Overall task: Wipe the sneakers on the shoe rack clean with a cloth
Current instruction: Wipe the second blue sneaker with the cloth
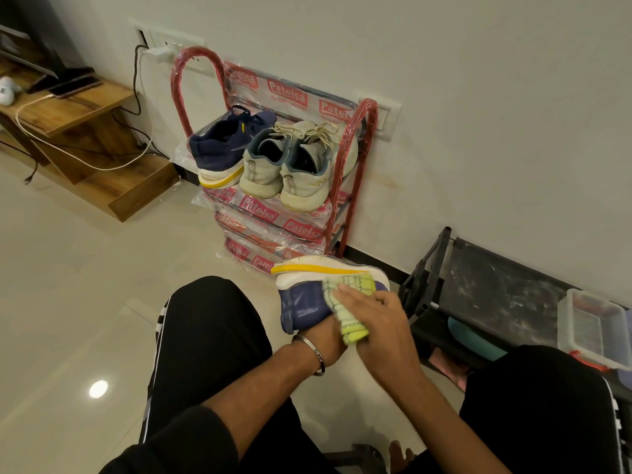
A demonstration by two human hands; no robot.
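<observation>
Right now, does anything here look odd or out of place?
Only small things. The red shoe rack still wears its printed plastic wrapping, crumpled at the shelves. The black rack beside it has a scuffed, whitish-smeared top. The navy sneaker being wiped is held sole-up.

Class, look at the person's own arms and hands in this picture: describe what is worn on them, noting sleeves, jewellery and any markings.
Both forearms are bare. The left hand has a thin silver metal bangle at the wrist, with small dark engraved lettering too small to read. A black sleeve covers the left upper arm. The right hand shows no ring, watch or band.
</observation>
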